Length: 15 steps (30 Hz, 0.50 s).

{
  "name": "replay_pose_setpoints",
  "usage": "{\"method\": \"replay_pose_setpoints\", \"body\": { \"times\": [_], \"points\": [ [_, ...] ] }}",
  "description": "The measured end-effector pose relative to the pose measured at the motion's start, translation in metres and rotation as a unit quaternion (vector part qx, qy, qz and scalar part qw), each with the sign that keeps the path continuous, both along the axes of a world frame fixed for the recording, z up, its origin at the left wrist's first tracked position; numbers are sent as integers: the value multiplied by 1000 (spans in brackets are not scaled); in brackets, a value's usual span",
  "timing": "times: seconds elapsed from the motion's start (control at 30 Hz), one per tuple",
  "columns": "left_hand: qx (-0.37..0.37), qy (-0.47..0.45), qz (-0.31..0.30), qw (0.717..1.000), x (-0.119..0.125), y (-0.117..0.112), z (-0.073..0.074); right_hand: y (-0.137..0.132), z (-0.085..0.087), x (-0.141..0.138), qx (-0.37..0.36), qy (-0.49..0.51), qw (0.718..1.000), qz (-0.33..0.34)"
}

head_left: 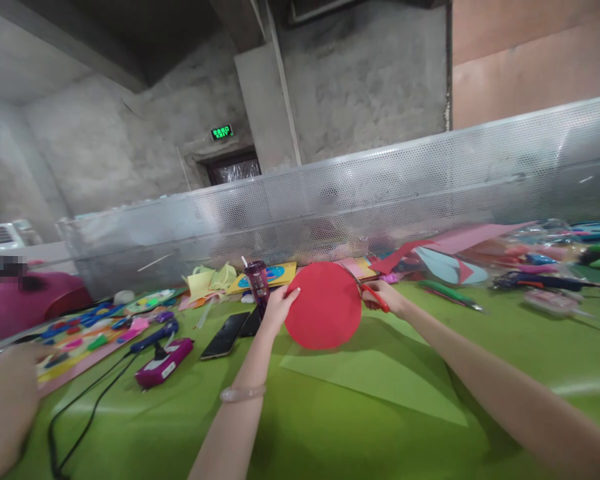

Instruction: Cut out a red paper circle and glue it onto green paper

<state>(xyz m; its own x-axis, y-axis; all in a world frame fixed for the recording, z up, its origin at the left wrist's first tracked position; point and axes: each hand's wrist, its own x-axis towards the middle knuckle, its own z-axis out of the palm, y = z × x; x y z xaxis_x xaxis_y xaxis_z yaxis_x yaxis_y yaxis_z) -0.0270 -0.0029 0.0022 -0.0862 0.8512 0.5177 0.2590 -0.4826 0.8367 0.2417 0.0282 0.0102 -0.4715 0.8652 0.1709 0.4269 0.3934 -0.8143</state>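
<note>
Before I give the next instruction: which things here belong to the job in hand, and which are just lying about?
In use:
- red paper disc, in the left hand
- red-handled scissors, in the right hand

Apparently just lying about:
- smartphone
- magenta power socket block
- dark cup with straw

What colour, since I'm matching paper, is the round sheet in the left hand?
Red; the round sheet shows best in the head view.

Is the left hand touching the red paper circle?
Touching. The head view shows the left hand holding the red paper circle by its left edge, thumb over the front.
</note>
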Motion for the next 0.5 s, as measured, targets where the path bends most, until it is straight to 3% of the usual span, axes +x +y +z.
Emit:
{"method": "replay_pose_setpoints", "body": {
  "times": [0.5],
  "points": [
    [-8, 6, 14, 1000, -2, 0, -2, 2, -3, 2, 20, 29, 999, 20]
  ]
}}
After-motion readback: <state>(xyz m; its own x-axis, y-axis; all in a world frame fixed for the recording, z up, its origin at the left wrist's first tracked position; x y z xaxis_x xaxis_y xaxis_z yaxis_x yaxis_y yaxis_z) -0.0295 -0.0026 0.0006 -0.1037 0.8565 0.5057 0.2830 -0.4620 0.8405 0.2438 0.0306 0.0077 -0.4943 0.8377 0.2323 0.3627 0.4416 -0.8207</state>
